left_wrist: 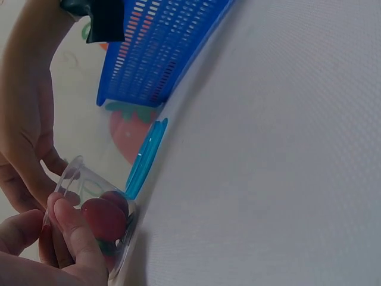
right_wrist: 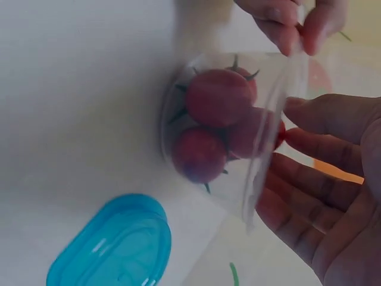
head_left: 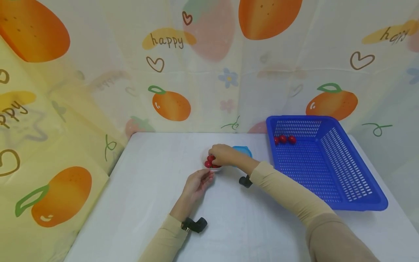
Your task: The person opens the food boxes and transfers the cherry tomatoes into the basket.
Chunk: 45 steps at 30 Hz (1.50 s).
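A clear plastic container (right_wrist: pixel 238 190) stands on the table with several red cherry tomatoes (right_wrist: pixel 219 98) inside, green stems showing. My left hand (head_left: pixel 196 185) pinches its rim between thumb and fingers, as the left wrist view shows. Over the mouth of the container is my right hand (head_left: pixel 224 154). Its fingers (right_wrist: pixel 321 173) reach to the rim, fairly straight, and the tip of one touches the red of a tomato near the opening. A blue lid (right_wrist: pixel 119 244) lies beside the container, partly covered by the right hand in the head view.
At the right of the table sits a large blue perforated basket (head_left: pixel 327 203), with several cherry tomatoes (head_left: pixel 283 139) in its far left corner. White cloth covers the table (head_left: pixel 137 203). A fruit-printed curtain (head_left: pixel 209 102) hangs behind it and on both sides.
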Motion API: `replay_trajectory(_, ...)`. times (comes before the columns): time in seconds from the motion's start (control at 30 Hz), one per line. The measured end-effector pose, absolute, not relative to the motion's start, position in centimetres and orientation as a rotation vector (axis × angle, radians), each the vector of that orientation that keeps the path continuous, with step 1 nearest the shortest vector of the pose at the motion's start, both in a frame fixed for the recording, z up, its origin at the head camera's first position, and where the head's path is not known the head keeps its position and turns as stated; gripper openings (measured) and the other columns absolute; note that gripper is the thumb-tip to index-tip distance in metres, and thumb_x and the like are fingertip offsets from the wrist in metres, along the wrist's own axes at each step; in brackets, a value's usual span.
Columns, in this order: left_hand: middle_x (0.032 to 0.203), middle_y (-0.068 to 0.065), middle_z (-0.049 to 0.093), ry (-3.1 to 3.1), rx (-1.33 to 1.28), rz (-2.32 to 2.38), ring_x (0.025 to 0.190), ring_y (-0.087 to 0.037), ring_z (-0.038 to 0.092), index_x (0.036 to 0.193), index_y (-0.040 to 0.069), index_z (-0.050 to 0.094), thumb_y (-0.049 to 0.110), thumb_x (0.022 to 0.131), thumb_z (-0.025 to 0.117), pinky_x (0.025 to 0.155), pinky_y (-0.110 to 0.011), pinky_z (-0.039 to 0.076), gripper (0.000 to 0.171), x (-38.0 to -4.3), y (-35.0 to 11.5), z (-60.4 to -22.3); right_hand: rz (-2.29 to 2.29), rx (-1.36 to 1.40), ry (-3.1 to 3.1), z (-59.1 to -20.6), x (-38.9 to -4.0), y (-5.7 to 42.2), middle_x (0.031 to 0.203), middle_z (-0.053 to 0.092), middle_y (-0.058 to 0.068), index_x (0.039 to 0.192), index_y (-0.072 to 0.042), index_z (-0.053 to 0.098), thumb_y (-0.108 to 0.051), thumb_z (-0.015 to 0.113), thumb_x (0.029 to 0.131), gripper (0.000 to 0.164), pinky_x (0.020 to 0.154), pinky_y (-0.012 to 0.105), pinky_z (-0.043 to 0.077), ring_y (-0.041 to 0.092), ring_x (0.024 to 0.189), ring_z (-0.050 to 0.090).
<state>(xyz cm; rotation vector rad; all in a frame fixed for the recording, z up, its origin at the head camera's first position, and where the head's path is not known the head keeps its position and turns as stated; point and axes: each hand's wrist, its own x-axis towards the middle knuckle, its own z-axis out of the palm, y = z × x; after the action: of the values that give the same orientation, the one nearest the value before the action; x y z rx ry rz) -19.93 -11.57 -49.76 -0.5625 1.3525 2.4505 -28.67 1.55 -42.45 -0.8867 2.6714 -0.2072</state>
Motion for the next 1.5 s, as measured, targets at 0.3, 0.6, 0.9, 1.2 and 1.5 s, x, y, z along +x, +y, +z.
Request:
replay_trajectory(0.3, 0.085, -0.003, 0.066, 1.355, -0.56, 2.455, 0.082, -0.012, 0.064, 0.104, 0.0, 0.054, 0.013, 0.085, 0.059, 0.074, -0.02, 0.054, 0.023, -19.9, -11.5, -49.8, -0.162, -0.863, 2.689, -43.2, -28.6, 1.0, 0.091, 0.059, 0.001, 0.101, -0.013, 0.062, -0.021, 0.063, 0.083, 0.019, 0.08, 0.025, 0.05, 0.014, 0.082, 0.052)
replay_trajectory(0.6, 0.086, -0.004, 0.066, 1.359, -0.564, 2.447, 0.084, -0.013, 0.063, 0.105, 0.0, 0.054, 0.014, 0.084, 0.06, 0.075, -0.02, 0.054, 0.025, -19.8, -11.5, -49.8, -0.215, -0.914, 2.721, -44.1, -28.8, 1.1, 0.088, 0.057, 0.001, 0.098, -0.012, 0.063, -0.024, 0.062, 0.083, 0.019, 0.075, 0.024, 0.048, 0.013, 0.079, 0.051)
replay_trajectory(0.9, 0.084, -0.003, 0.066, 1.357, -0.577, 2.441, 0.083, -0.012, 0.063, 0.1, 0.003, 0.056, 0.014, 0.086, 0.058, 0.076, -0.02, 0.054, 0.019, -19.9, -11.5, -49.8, -0.255, -1.006, 2.841, -42.3, -28.9, 2.2, 0.092, 0.057, 0.002, 0.108, -0.012, 0.061, -0.024, 0.063, 0.081, 0.029, 0.071, 0.023, 0.05, 0.013, 0.078, 0.053)
replay_trajectory(1.2, 0.092, -0.004, 0.064, 1.382, -0.606, 2.421, 0.094, -0.016, 0.061, 0.111, 0.003, 0.055, 0.017, 0.086, 0.058, 0.079, -0.02, 0.053, 0.028, -19.9, -11.5, -49.8, -0.471, -1.022, 2.897, -38.4, -29.4, 5.7, 0.1, 0.058, 0.005, 0.112, -0.01, 0.06, -0.021, 0.064, 0.081, 0.032, 0.077, 0.027, 0.054, 0.017, 0.088, 0.056)
replay_trajectory(1.5, 0.093, -0.004, 0.065, 1.385, -0.597, 2.425, 0.09, -0.013, 0.062, 0.114, 0.002, 0.054, 0.019, 0.087, 0.058, 0.084, -0.022, 0.052, 0.032, -19.8, -11.5, -49.9, -0.681, -0.852, 2.973, -36.3, -31.4, 11.0, 0.099, 0.059, 0.01, 0.112, -0.007, 0.06, -0.017, 0.062, 0.08, 0.034, 0.078, 0.033, 0.054, 0.022, 0.089, 0.057)
